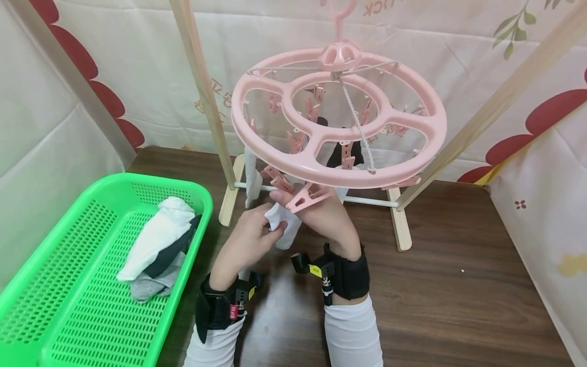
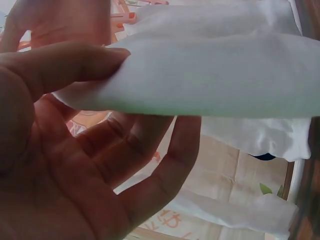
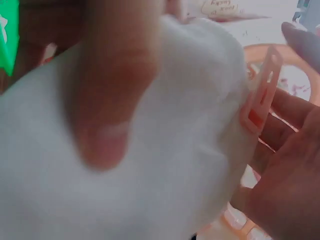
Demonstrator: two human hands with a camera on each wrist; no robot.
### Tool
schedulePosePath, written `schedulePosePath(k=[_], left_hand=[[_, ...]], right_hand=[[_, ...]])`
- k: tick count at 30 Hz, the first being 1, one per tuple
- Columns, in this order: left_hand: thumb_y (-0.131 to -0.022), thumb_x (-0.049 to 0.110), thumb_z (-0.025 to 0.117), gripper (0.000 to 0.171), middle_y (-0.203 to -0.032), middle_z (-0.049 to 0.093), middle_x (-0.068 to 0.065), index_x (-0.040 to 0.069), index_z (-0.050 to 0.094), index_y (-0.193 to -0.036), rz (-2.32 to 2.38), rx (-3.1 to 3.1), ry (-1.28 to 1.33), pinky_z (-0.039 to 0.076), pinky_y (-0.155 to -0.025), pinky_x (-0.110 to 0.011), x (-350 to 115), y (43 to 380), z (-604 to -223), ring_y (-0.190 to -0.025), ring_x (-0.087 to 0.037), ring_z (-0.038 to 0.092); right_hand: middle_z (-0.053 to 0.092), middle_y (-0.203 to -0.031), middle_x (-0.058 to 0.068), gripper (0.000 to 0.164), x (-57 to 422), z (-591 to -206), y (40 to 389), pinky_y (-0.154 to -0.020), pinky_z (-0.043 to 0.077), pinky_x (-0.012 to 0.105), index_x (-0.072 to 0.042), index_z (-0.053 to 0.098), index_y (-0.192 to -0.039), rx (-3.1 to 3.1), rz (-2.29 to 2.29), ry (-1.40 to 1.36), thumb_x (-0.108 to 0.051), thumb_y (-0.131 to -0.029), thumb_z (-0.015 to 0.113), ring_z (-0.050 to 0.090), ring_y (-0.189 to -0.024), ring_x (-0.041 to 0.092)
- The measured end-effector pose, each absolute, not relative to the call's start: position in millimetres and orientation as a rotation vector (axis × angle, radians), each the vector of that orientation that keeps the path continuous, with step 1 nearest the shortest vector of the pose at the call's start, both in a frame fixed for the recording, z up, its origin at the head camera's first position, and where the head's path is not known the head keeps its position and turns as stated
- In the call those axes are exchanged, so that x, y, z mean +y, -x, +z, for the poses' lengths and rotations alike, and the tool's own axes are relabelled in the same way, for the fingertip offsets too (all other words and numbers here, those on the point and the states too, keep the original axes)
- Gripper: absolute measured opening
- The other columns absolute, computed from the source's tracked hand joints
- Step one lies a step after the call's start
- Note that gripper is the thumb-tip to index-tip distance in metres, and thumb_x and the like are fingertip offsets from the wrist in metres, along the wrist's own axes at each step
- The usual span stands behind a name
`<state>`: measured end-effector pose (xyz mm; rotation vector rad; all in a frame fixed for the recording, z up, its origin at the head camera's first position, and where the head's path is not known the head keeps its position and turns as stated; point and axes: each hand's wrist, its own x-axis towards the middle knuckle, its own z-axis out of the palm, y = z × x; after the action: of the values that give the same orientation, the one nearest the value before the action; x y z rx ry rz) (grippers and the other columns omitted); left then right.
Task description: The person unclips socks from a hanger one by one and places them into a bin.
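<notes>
Head view, nearest to me: with my left hand [image 1: 247, 237] I pinch a soft white cloth piece, probably a sock [image 1: 289, 235], thumb on top and fingers beneath. It sits just under the front of the ring, between my two hands. My right hand [image 1: 327, 219] is up beside it, and in the right wrist view its fingers lie loosely spread behind a pink plastic clip [image 1: 300, 202], thumb standing apart, with no squeeze that I can see. There the clip overlaps the cloth's edge; I cannot tell whether it bites.

To my left on the brown wooden table [image 1: 458, 306] stands a bright green perforated plastic basket [image 1: 156, 179], holding a white cloth [image 1: 158, 234], a dark one [image 1: 171, 252] and a grey one [image 1: 156, 283].

Beyond my fingers hangs a round pink plastic drying hanger [image 1: 339, 178], with a narrow white piece [image 1: 252, 176] and a black piece [image 1: 346, 155] below it. Behind rise pale wooden posts [image 1: 199, 76] and a printed cloth backdrop [image 1: 160, 66].

I judge I'm at the clipping step for this sock. Next calls for holding its edge steady and making sure the clip has a firm bite before my left thumb lets go.
</notes>
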<state>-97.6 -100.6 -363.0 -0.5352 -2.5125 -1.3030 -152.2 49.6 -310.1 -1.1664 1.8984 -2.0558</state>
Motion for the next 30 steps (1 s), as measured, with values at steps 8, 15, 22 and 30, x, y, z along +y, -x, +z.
schedulePosePath(k=[8, 15, 22, 30], left_hand=[[-0.084, -0.002, 0.069, 0.01, -0.082, 0.062, -0.01, -0.005, 0.064, -0.092, -1.272, -2.533, 0.516, 0.052, -0.062, -0.038, -98.8, 97.5, -361.1, -0.069, -0.022, 0.06], [-0.084, -0.001, 0.069, 0.012, -0.086, 0.065, -0.013, -0.006, 0.064, -0.095, -1.256, -2.559, 0.462, 0.053, -0.063, -0.039, -101.5, 94.8, -359.0, -0.072, -0.024, 0.062], [-0.085, -0.003, 0.066, 0.009, -0.087, 0.066, -0.014, -0.005, 0.065, -0.094, -1.272, -2.504, 0.435, 0.053, -0.067, -0.041, -113.0, 92.4, -358.6, -0.074, -0.025, 0.063], [-0.085, -0.006, 0.06, 0.019, -0.089, 0.065, -0.01, 0.0, 0.068, -0.1, -1.253, -2.401, 0.371, 0.046, -0.06, -0.037, -138.2, 87.7, -356.8, -0.07, -0.021, 0.055]], right_hand=[[0.067, -0.11, 0.018, 0.04, 42.9, -301.3, 151.0, -0.09, 0.048, 0.039, 0.013, 0.056, -0.121, 1.814, -2.145, 1.207, -0.007, -0.089, 0.069, 0.064, -0.106, 0.025], [0.069, -0.105, 0.007, 0.049, 39.4, -306.5, 149.9, -0.089, 0.049, 0.034, 0.004, 0.061, -0.119, 1.65, -2.31, 1.206, -0.029, -0.085, 0.074, 0.064, -0.103, 0.023], [0.069, -0.102, 0.007, 0.035, 39.6, -311.5, 147.7, -0.093, 0.045, 0.041, -0.016, 0.063, -0.119, 1.637, -2.435, 1.188, -0.027, -0.087, 0.072, 0.064, -0.099, 0.023], [0.069, -0.103, 0.007, 0.036, 43.3, -313.7, 147.7, -0.088, 0.043, 0.036, -0.014, 0.063, -0.121, 1.556, -2.555, 1.18, -0.021, -0.086, 0.073, 0.064, -0.097, 0.023]])
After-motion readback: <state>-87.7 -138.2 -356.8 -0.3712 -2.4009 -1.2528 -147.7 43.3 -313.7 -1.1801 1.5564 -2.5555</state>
